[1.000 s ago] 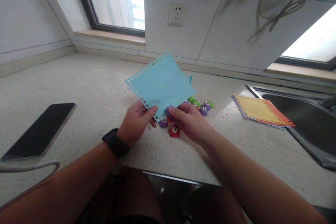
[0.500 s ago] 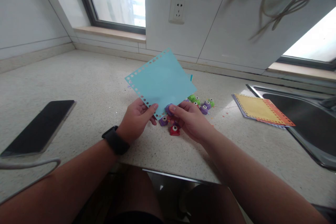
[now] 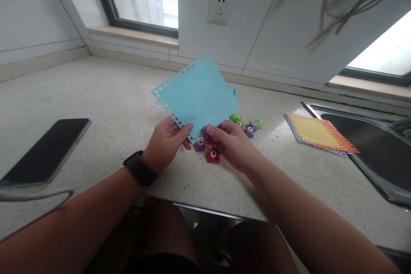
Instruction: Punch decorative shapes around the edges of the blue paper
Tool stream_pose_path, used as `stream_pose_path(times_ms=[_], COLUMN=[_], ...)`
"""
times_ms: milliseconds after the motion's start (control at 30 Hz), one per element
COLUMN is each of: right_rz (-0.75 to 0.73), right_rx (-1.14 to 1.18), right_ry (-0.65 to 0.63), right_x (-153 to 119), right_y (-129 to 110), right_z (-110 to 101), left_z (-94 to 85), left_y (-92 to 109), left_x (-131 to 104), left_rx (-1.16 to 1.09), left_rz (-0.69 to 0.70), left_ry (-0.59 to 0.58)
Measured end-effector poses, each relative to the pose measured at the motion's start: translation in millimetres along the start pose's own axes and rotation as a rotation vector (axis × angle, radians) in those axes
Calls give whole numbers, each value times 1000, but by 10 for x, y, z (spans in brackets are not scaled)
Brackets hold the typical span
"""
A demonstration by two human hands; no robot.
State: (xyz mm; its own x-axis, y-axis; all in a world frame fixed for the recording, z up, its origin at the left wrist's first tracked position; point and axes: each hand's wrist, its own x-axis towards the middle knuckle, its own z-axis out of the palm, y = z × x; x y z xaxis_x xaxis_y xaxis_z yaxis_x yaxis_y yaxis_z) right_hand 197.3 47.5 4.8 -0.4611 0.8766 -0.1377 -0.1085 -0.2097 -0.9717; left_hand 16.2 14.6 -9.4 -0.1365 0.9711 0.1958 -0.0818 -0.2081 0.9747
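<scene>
A light blue sheet of paper (image 3: 199, 94) is held tilted above the counter, with small shaped holes along its left edges. My left hand (image 3: 170, 141) pinches its lower left edge between thumb and fingers. At the lower right edge my right hand (image 3: 231, 143) grips a purple craft punch (image 3: 206, 131), the thumb pressed on it. The punch sits at the paper's border. Just below lie another purple punch (image 3: 199, 145) and a red punch (image 3: 212, 157). Green punches (image 3: 257, 123) and more purple ones stand right of the paper, partly hidden by it and my hand.
A black phone or tablet (image 3: 48, 150) lies at left, near a pale cable (image 3: 38, 197). Yellow and orange punched sheets (image 3: 316, 132) rest at right, overlapping the rim of a metal sink (image 3: 369, 167). Paper bits are scattered near the punches. A wall socket (image 3: 219, 7) is behind.
The view has shifted slightly. Both hands keep their hold on the paper and the purple punch, with almost no visible movement between them.
</scene>
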Motion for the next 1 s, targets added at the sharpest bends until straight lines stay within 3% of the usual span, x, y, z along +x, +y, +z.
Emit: stream_pose_path(times_ms=[1000], right_rz=[-63], right_rx=[-7], right_ry=[-5], right_x=[18], right_y=[15], right_z=[8], left_z=[-26], left_y=[-46], left_x=[1], left_rx=[-27], left_rz=[-5], left_ry=[-69])
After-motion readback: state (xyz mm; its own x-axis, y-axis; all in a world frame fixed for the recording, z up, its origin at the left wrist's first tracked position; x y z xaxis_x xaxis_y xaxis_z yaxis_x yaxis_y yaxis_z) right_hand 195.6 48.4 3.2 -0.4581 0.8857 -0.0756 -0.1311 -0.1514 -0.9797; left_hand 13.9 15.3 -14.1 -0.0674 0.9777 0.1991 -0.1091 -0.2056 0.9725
